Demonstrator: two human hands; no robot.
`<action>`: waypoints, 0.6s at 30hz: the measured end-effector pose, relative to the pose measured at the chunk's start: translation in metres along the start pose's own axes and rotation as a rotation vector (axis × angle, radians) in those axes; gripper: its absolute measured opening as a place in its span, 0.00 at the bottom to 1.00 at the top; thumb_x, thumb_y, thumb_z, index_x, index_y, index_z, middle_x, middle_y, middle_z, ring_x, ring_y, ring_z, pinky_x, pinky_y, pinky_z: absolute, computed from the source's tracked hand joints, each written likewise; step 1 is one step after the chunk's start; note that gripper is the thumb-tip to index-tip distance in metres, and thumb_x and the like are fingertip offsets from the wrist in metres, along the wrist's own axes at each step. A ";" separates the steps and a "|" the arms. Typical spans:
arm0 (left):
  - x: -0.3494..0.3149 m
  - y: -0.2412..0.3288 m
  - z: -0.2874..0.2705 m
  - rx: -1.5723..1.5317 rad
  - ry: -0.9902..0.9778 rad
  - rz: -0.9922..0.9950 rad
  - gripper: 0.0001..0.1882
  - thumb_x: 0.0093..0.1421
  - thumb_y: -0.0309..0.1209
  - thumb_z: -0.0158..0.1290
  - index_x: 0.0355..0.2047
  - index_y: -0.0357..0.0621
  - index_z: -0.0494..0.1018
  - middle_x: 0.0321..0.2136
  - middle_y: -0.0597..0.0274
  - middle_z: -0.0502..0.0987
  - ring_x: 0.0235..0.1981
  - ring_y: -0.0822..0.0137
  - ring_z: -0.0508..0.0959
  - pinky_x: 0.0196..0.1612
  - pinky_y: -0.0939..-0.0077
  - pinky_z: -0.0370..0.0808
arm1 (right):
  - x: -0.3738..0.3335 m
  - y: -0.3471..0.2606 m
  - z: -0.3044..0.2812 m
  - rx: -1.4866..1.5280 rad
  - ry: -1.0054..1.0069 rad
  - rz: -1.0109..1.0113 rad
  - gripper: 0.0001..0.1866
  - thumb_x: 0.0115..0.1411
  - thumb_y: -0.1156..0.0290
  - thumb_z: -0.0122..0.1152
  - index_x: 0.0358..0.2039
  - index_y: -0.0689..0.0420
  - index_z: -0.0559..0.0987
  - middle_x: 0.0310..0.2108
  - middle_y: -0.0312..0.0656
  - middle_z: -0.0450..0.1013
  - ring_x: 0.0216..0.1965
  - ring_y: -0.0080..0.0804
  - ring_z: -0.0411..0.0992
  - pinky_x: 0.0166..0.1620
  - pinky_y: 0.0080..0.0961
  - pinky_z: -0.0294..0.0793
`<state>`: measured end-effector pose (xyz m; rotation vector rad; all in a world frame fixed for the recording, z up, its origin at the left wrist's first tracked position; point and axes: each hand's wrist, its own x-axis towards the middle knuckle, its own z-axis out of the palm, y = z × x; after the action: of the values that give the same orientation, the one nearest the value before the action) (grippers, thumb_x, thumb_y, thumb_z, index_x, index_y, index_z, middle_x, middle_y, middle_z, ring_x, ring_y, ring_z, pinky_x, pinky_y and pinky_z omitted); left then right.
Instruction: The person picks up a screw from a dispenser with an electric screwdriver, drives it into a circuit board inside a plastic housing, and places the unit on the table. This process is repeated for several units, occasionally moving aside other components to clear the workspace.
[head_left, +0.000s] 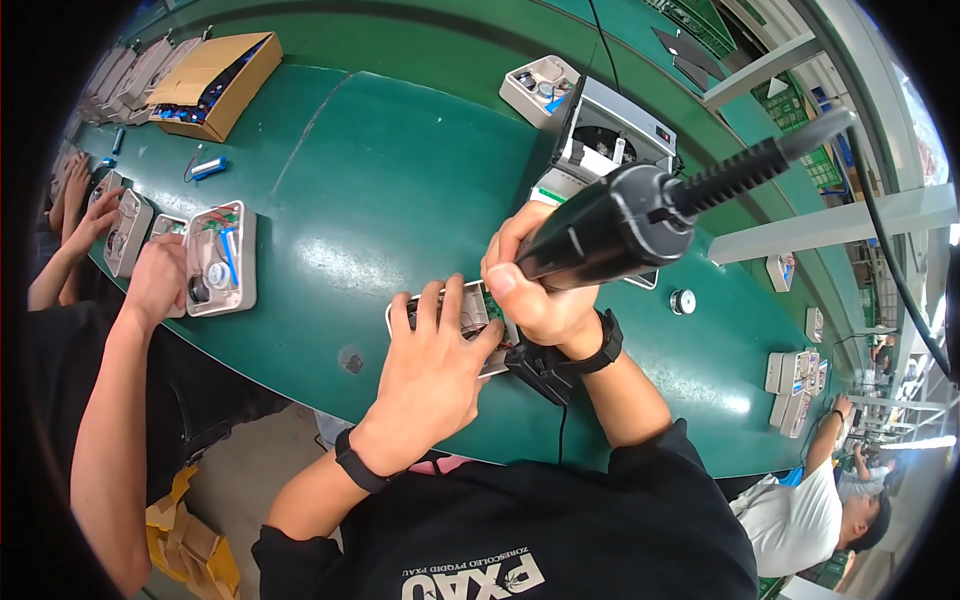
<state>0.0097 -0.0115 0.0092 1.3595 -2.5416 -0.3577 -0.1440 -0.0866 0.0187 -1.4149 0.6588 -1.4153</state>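
Head view, pale casing (473,313) under left hand (432,355) (splayed), right hand (543,303) gripping corded tool (605,228).

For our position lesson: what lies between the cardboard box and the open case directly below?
A blue battery lies there on the table, in the head view.

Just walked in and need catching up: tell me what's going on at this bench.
The person's right hand grips a black corded tool above an open pale casing, while the left hand lies over that casing, fingers spread. The tool's tip is hidden. To the left, a co-worker's hand is beside a similar open casing with a blue part inside.
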 end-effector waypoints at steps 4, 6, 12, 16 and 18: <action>-0.001 -0.003 -0.001 -0.009 -0.008 0.001 0.30 0.47 0.36 0.68 0.53 0.53 0.77 0.60 0.37 0.66 0.61 0.44 0.66 0.62 0.39 0.60 | 0.001 0.002 0.003 -0.040 -0.021 -0.011 0.14 0.57 0.71 0.67 0.28 0.62 0.69 0.18 0.38 0.67 0.19 0.24 0.68 0.24 0.22 0.69; 0.000 -0.003 0.000 -0.001 -0.009 0.000 0.30 0.46 0.35 0.68 0.53 0.53 0.77 0.60 0.37 0.66 0.60 0.44 0.66 0.62 0.39 0.60 | 0.002 0.003 0.004 -0.112 -0.030 -0.050 0.14 0.58 0.70 0.67 0.28 0.62 0.69 0.19 0.38 0.69 0.20 0.24 0.68 0.25 0.22 0.69; 0.002 -0.004 -0.001 -0.022 -0.013 0.024 0.31 0.46 0.36 0.69 0.53 0.53 0.76 0.59 0.37 0.67 0.60 0.43 0.67 0.61 0.42 0.61 | -0.003 0.002 0.002 -0.149 -0.006 -0.043 0.14 0.58 0.70 0.68 0.29 0.62 0.70 0.20 0.39 0.71 0.20 0.23 0.68 0.25 0.22 0.69; 0.005 -0.009 0.001 -0.066 -0.009 0.064 0.32 0.44 0.37 0.70 0.53 0.53 0.76 0.59 0.37 0.67 0.58 0.43 0.68 0.60 0.47 0.62 | 0.000 -0.009 -0.001 -0.063 0.041 0.077 0.15 0.58 0.67 0.68 0.28 0.61 0.69 0.19 0.38 0.70 0.19 0.24 0.67 0.25 0.24 0.69; 0.003 -0.004 0.008 -0.038 0.082 -0.061 0.32 0.45 0.39 0.69 0.53 0.52 0.76 0.59 0.36 0.66 0.57 0.44 0.68 0.58 0.50 0.63 | 0.001 -0.032 -0.018 -0.170 0.004 -0.099 0.16 0.60 0.63 0.65 0.28 0.60 0.69 0.18 0.37 0.67 0.18 0.26 0.65 0.24 0.27 0.70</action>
<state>0.0082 -0.0153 0.0003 1.4101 -2.4196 -0.3526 -0.1692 -0.0800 0.0447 -1.5972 0.7345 -1.4667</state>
